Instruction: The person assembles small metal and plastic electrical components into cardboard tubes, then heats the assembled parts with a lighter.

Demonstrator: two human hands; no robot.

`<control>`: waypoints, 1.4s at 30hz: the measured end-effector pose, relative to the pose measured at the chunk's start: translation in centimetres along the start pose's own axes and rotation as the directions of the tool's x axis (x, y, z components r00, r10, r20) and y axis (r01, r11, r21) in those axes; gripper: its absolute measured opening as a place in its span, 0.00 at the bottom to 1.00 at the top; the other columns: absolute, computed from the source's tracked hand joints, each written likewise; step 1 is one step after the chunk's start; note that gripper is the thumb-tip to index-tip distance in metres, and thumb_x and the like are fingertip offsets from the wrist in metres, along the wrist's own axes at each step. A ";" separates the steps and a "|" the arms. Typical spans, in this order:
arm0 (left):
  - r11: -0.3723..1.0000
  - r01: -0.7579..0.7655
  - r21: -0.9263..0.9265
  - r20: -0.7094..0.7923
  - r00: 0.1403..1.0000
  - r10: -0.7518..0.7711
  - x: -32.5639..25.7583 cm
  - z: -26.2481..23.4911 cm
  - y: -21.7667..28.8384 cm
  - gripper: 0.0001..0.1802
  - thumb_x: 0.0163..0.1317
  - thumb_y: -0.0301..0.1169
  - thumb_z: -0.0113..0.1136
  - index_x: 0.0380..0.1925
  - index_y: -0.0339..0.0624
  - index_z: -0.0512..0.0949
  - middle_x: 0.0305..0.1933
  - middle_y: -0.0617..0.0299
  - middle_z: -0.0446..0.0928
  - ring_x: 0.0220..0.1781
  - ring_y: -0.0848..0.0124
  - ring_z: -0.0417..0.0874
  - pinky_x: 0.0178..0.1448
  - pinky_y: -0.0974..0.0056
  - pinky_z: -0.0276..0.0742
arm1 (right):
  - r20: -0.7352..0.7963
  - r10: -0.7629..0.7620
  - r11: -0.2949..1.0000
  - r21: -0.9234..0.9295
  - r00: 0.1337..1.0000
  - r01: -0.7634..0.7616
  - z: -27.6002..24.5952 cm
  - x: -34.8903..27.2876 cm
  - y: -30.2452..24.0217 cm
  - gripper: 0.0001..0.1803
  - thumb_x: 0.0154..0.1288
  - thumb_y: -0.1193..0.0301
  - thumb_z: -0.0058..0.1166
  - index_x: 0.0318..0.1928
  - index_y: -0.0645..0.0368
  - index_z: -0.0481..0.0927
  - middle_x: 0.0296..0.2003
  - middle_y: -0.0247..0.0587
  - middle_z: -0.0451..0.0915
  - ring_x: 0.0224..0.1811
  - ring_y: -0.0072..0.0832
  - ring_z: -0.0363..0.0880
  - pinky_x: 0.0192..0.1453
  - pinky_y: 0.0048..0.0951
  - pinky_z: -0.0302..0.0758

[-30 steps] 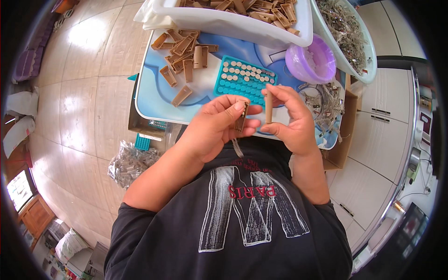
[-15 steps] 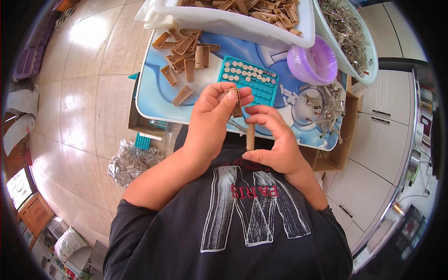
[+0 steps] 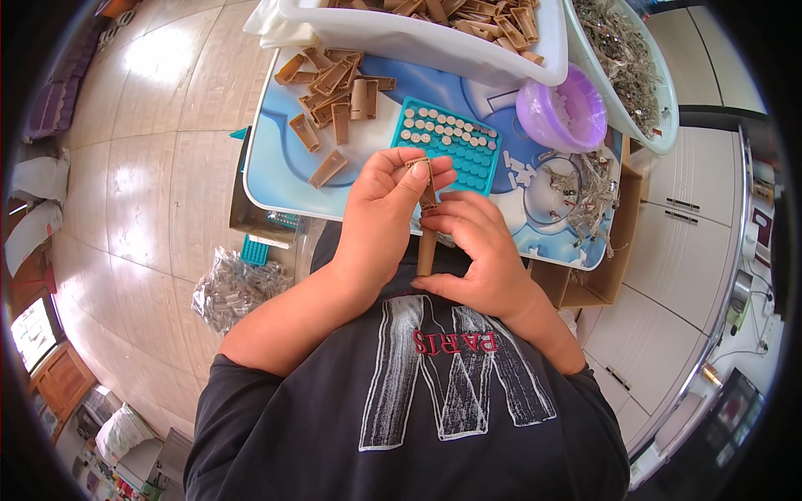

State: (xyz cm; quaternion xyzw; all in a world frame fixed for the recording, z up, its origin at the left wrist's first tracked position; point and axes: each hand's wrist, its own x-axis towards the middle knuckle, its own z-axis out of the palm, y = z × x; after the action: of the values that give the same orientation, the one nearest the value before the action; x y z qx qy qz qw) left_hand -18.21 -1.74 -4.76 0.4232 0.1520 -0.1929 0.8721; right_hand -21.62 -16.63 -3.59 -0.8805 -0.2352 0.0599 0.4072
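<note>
Tan plastic housing [image 3: 426, 250] gripped upright in right hand [image 3: 476, 250], lowered from table [image 3: 276, 167] to chest since 1 s ago. Metal clip [image 3: 424, 179] pinched by left hand [image 3: 388, 200] at housing top; insertion judged underway. Teal tray [image 3: 451, 144] just beyond.

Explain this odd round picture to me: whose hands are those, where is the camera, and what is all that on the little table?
The camera sits on a person's head and looks down, so the wide lens bends everything. Both hands are that person's own. The left hand pinches a small metal clip at the top of a tan plastic piece, which the right hand holds. On the blue table lie loose tan pieces, a teal tray partly filled with small parts, a purple bowl, a white bin of more tan pieces and a basin of metal clips.
</note>
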 end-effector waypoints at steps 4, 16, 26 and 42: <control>1.000 0.001 0.022 -0.010 1.000 0.000 0.1 0.0 -0.1 0.11 0.68 0.27 0.47 0.47 0.33 0.63 0.48 0.49 0.74 0.52 0.65 0.76 0.55 0.65 0.72 | -0.007 -0.049 0.958 -0.284 0.999 0.045 -0.1 0.1 -0.9 0.32 0.34 0.60 0.68 0.43 0.63 0.77 0.44 0.39 0.73 0.53 0.38 0.69 0.54 0.40 0.65; 0.999 0.036 0.017 -0.034 0.999 -0.036 -0.2 0.3 -0.1 0.11 0.69 0.29 0.45 0.47 0.35 0.64 0.50 0.47 0.74 0.54 0.62 0.77 0.58 0.62 0.71 | 0.007 -0.050 0.928 -0.368 0.999 0.049 0.7 0.0 -0.7 0.32 0.35 0.59 0.67 0.43 0.65 0.76 0.44 0.41 0.73 0.49 0.38 0.69 0.52 0.39 0.66; 0.995 0.087 0.042 -0.003 0.996 -0.087 0.0 -0.3 0.0 0.11 0.68 0.32 0.47 0.47 0.39 0.66 0.46 0.51 0.76 0.45 0.65 0.81 0.50 0.63 0.77 | 0.033 0.078 0.979 0.185 0.996 -0.083 -2.3 -0.9 -0.7 0.32 0.38 0.65 0.71 0.48 0.58 0.76 0.46 0.44 0.72 0.50 0.40 0.69 0.54 0.36 0.68; 0.975 0.221 0.028 0.160 0.962 -0.223 -0.5 -0.3 -0.3 0.21 0.72 0.42 0.38 0.49 0.37 0.71 0.42 0.58 0.76 0.43 0.71 0.80 0.45 0.68 0.77 | -0.231 0.017 0.973 -0.219 0.973 -0.069 -1.1 1.2 -0.1 0.35 0.31 0.74 0.70 0.48 0.57 0.74 0.43 0.40 0.72 0.47 0.41 0.69 0.53 0.39 0.66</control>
State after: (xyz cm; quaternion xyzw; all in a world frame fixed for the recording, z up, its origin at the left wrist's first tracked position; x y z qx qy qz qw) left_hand -18.87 -1.57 -4.92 0.3908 0.1259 -0.3239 0.8523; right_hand -20.22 -16.78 -2.69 -0.9270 -0.1731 -0.0596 0.3273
